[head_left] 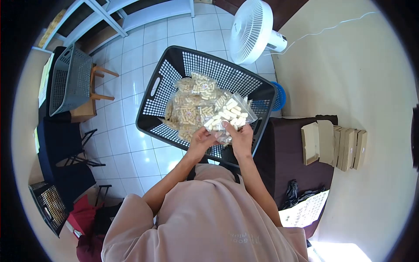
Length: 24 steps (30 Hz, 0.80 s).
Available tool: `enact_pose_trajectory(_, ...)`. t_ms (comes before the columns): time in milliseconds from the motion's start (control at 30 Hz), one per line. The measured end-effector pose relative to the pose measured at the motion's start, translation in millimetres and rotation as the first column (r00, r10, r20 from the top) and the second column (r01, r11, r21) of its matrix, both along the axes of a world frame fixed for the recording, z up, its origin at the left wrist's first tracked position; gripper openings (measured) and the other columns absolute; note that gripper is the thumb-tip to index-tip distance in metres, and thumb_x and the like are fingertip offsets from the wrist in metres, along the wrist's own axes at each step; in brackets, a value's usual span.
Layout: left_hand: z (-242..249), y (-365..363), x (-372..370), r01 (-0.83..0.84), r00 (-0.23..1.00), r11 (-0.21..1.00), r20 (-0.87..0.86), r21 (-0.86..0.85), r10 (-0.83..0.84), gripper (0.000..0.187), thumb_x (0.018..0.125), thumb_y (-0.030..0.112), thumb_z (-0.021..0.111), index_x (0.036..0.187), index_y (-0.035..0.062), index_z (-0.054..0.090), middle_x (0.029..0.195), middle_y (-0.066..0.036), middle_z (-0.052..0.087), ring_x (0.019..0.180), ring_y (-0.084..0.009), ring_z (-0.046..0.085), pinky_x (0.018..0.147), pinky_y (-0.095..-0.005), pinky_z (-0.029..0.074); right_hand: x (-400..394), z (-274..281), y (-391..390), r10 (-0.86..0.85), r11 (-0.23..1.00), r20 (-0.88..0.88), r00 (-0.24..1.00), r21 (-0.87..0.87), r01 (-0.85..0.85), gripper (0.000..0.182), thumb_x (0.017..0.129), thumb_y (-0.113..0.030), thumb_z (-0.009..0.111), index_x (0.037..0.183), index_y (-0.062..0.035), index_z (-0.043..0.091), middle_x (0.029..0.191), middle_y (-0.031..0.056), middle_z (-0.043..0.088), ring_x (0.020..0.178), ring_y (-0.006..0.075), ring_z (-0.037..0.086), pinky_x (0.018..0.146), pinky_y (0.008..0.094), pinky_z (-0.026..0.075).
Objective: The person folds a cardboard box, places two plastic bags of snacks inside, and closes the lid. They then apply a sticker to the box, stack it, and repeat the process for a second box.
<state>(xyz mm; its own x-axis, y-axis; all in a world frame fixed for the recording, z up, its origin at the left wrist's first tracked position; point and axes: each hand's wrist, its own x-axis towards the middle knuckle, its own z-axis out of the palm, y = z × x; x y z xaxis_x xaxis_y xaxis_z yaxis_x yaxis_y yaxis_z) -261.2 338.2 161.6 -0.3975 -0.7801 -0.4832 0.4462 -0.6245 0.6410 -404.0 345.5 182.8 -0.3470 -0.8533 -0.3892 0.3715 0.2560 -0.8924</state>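
Observation:
Between my two hands is a clear zip bag (232, 112) filled with pale, capsule-shaped pieces. My right hand (241, 136) grips its lower right side, with the thumb pressed on the front. At the lower left edge, the fingers of my left hand (203, 142) are closed on the same bag. Beneath it stands a dark plastic basket (152, 124) with perforated walls. Several similar clear bags (190, 107) of pale pieces are heaped inside the basket, some with small round labels. The held bag overlaps the heap in this view.
A white fan (252, 32) stands beyond the basket, near a blue basket (279, 96). To the right, flat cardboard boxes (347, 148) stand on a dark cloth-covered table (288, 144) with black plastic (294, 194). A grey basket (72, 83) rests on a wooden stool at left.

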Motion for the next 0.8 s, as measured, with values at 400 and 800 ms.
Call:
enact_pose_trajectory(400, 25, -45, -46, 0.248, 0.968, 0.890, 0.133, -0.383, -0.212, 0.011, 0.092, 0.007, 0.068, 0.088, -0.0026, 0.066, 0.081, -0.001, 0.064, 0.076, -0.0046, 0.058, 0.064, -0.0217, 0.047, -48, 20, 57, 0.299, 0.954, -0.269, 0.916, 0.056, -0.295, 0.031, 0.082, -0.004, 0.075, 0.111, 0.0014, 0.066, 0.097, 0.0045, 0.072, 0.087, 0.0069, 0.063, 0.077, 0.0254, 0.052)
enact_pose_trajectory(800, 9, -30, -63, 0.641, 0.732, 0.393, 0.370, -0.659, -0.572, 0.015, 0.090, 0.010, 0.068, 0.091, -0.0040, 0.070, 0.083, -0.010, 0.068, 0.077, -0.0185, 0.064, 0.069, -0.0341, 0.049, -96, 62, 79, 0.583, 0.808, -0.384, 0.716, 0.366, -0.462, 0.013, 0.085, -0.008, 0.073, 0.090, 0.0037, 0.071, 0.077, 0.0039, 0.071, 0.066, 0.0066, 0.057, 0.057, 0.0249, 0.043)
